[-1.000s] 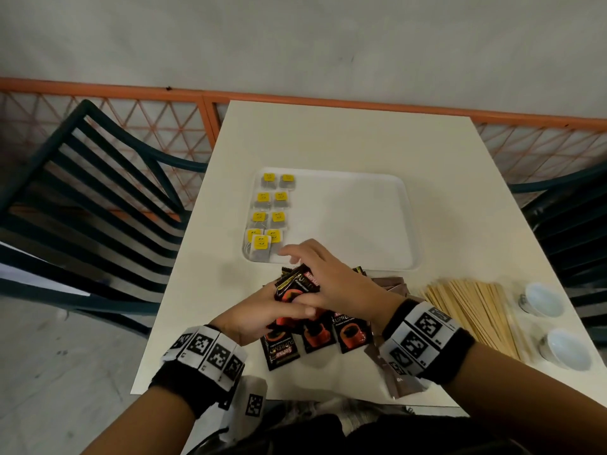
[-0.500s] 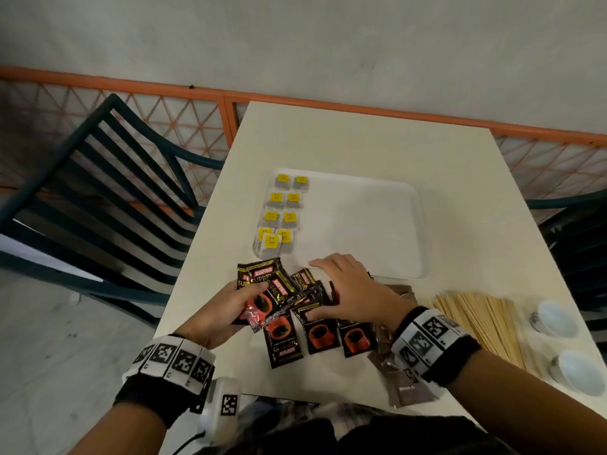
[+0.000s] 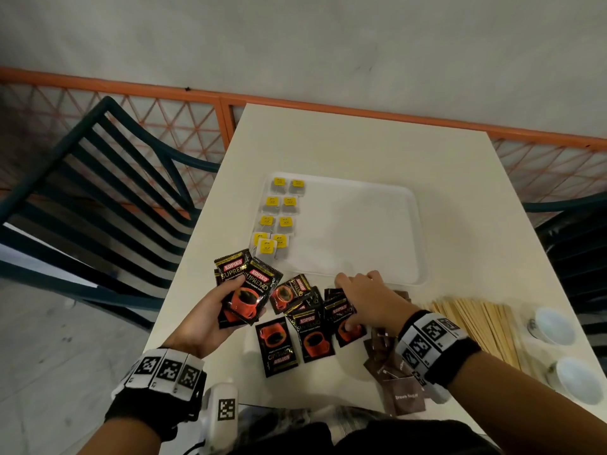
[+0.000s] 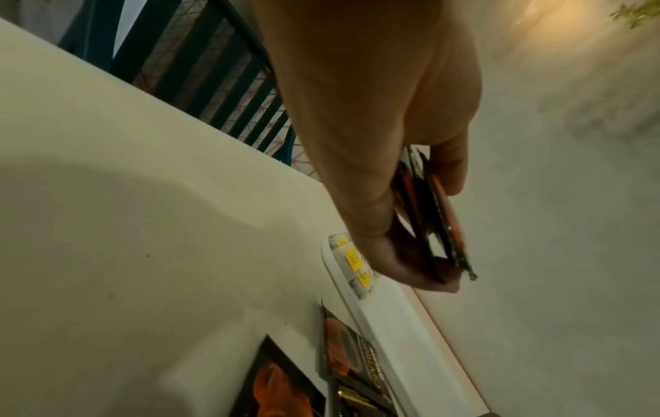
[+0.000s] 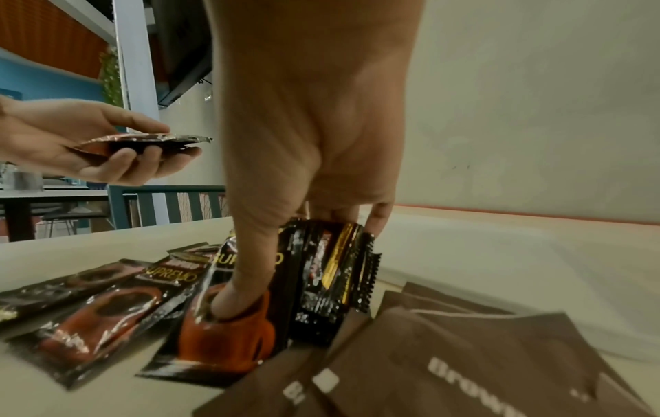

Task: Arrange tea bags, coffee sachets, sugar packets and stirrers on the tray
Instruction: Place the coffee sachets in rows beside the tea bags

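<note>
The left hand [image 3: 210,318] is raised off the cream table [image 3: 361,149], palm turned up, with a small fan of Kopiko Supremo coffee sachets [image 3: 246,285] lying across its curled fingers and pinned from above by the thumb; the left wrist view shows that stack edge-on, squeezed between thumb and fingers [image 4: 396,262]. The right hand [image 3: 368,300] reaches forward and down over the loose coffee sachets [image 3: 312,336] spread on the table just in front of the tray; in the right wrist view its thumb presses on the red cup printed on one sachet [image 5: 228,333] while the fingertips curl behind its far edge, pinching it so that it stands lifted off the table. The white tray [image 3: 417,224] holds yellow-tagged tea bags [image 3: 279,211] in two columns along its left side. Brown sugar packets [image 3: 402,394] lie in a heap under the right wrist, wooden stirrers [image 3: 476,320] lie to their right, and two small white cups [image 3: 555,326] stand near the table's right edge
</note>
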The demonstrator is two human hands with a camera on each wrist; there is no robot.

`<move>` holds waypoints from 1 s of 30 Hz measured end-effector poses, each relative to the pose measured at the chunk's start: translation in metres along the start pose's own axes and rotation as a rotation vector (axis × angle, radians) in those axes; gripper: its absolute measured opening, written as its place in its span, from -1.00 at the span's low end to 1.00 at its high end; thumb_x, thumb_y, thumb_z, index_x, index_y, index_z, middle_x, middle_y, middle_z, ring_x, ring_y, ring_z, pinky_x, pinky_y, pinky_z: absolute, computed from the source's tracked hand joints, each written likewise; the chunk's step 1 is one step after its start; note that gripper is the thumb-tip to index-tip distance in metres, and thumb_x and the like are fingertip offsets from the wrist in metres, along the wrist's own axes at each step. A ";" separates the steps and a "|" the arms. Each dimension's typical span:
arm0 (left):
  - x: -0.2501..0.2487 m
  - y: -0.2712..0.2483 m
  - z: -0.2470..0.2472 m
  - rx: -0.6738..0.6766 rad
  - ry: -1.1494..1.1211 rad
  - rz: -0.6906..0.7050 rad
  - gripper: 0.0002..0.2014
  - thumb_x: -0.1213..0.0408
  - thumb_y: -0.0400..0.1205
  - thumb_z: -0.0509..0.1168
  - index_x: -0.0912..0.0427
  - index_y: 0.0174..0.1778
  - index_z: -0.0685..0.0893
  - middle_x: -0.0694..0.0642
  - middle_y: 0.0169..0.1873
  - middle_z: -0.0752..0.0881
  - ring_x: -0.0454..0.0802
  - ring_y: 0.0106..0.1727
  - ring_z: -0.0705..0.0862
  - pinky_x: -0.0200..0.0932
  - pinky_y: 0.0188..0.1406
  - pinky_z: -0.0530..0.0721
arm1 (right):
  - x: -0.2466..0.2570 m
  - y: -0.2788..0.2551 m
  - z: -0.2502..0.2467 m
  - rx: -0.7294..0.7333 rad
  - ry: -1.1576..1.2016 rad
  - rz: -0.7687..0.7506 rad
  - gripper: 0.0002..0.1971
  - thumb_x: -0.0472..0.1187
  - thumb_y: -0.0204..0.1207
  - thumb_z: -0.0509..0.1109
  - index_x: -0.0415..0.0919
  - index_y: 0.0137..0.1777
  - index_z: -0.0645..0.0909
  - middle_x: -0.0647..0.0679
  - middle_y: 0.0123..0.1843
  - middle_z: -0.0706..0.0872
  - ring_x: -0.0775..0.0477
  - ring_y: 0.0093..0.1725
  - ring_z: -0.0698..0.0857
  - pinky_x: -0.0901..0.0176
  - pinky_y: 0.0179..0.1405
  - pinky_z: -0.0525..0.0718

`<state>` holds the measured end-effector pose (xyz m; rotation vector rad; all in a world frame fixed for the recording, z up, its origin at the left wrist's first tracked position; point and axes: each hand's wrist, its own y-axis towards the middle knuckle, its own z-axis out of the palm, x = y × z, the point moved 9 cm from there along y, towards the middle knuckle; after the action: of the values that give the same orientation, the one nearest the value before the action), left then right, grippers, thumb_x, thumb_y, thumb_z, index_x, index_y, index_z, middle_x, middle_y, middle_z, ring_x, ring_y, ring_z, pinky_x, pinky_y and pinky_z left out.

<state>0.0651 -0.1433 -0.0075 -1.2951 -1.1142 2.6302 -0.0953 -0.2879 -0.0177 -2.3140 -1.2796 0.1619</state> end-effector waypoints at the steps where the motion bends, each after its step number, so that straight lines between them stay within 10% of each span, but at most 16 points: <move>1: 0.000 0.001 0.000 0.011 0.004 -0.005 -0.78 0.23 0.61 0.17 0.20 0.07 0.64 0.21 -0.15 0.83 0.08 -0.21 0.81 -0.01 0.01 0.71 | 0.001 -0.001 -0.001 0.005 0.054 -0.012 -0.36 -0.03 0.32 0.54 -0.13 0.30 0.29 -0.04 0.16 0.62 -0.11 0.18 0.57 -0.03 0.34 0.31; 13: 0.004 0.017 0.020 0.057 0.134 -0.004 -0.80 0.36 0.68 0.13 0.22 0.15 0.60 0.13 -0.15 0.84 -0.02 -0.16 0.81 -0.24 -0.31 0.75 | 0.004 -0.020 -0.048 0.007 0.549 -0.074 -0.63 -0.22 0.60 0.28 -0.17 0.36 0.33 -0.04 0.14 0.56 -0.02 0.11 0.59 0.19 0.07 0.53; 18: 0.011 0.016 0.046 0.172 0.103 -0.095 -0.71 0.35 0.62 0.10 0.33 0.03 0.71 0.27 -0.11 0.80 0.12 -0.15 0.76 -0.05 -0.08 0.69 | 0.051 -0.024 -0.095 -0.017 0.728 -0.243 -0.50 -0.20 0.58 0.33 -0.07 0.40 0.16 -0.09 0.17 0.63 -0.04 0.04 0.72 0.11 0.05 0.71; 24: 0.013 0.005 0.065 0.327 -0.118 -0.215 -0.48 -0.08 0.54 0.05 0.18 0.01 0.81 0.36 0.09 0.74 0.41 0.05 0.73 0.33 0.09 0.64 | 0.098 -0.012 -0.108 -0.026 0.556 -0.379 -0.46 -0.26 0.58 0.30 -0.14 0.51 0.19 -0.11 0.34 0.42 0.06 0.22 0.45 0.20 0.14 0.50; 30: 0.011 -0.007 0.061 0.402 -0.131 -0.272 -0.12 -0.44 0.10 0.39 0.18 0.15 0.75 0.37 0.09 0.73 0.40 0.02 0.73 0.23 -0.15 0.75 | 0.113 -0.011 -0.103 -0.022 0.400 -0.426 -0.38 -0.26 0.58 0.29 -0.04 0.58 0.13 -0.13 0.36 0.29 -0.03 0.39 0.25 0.02 0.45 0.32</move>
<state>0.0134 -0.1708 0.0141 -0.8432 -0.6600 2.5773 -0.0070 -0.2270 0.0919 -1.9033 -1.5150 -0.4353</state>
